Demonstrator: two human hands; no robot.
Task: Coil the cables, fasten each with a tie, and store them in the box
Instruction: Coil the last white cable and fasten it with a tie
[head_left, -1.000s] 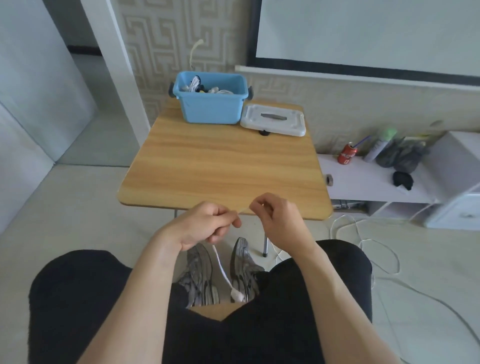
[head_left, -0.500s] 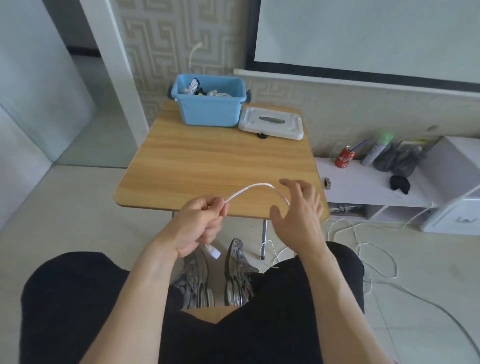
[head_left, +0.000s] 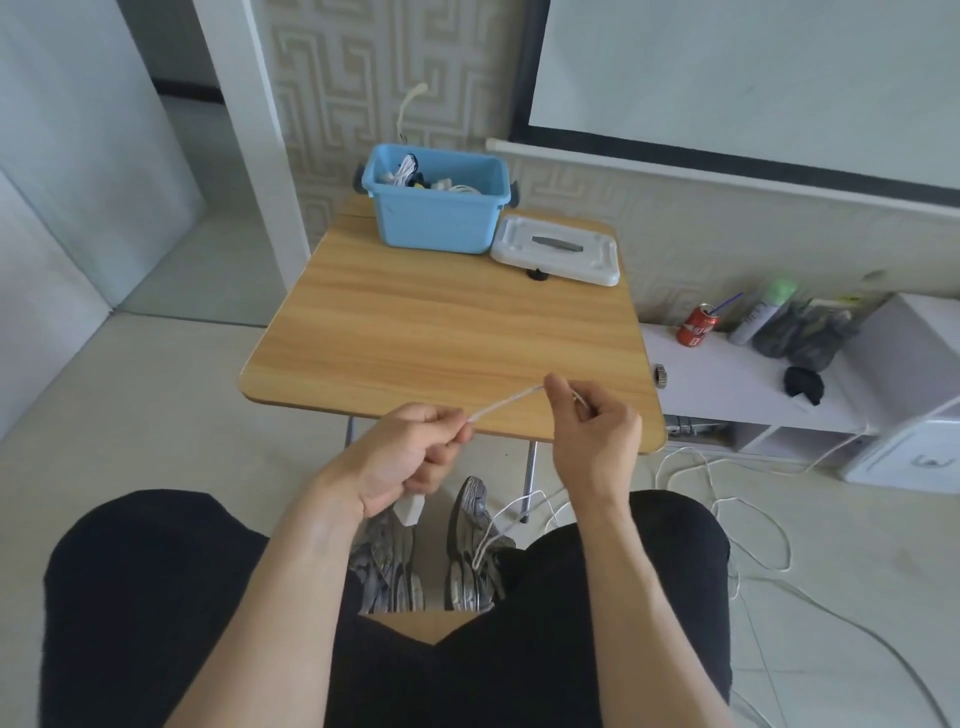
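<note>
A thin white cable (head_left: 506, 401) stretches between my two hands just over the near edge of the wooden table (head_left: 452, 332). My left hand (head_left: 410, 457) pinches one end of that stretch, and the cable's white plug (head_left: 409, 508) hangs below its palm. My right hand (head_left: 589, 434) grips the cable further along with curled fingers. The rest of the cable trails down past my knees onto the floor (head_left: 727, 499). The blue box (head_left: 439, 205) stands at the table's far edge with several coiled cables inside. Its white lid (head_left: 558, 250) lies beside it on the right.
A low white shelf (head_left: 727, 384) to the right carries a red can (head_left: 697, 326), a spray bottle (head_left: 763, 309) and dark items. A white appliance (head_left: 914, 452) sits at the far right. My shoes (head_left: 431, 545) are under the table's near edge.
My right hand has gone from open beside the cable to gripping it. The slack loop between my hands has been pulled into a straighter span, and the plug now hangs just under my left palm.
</note>
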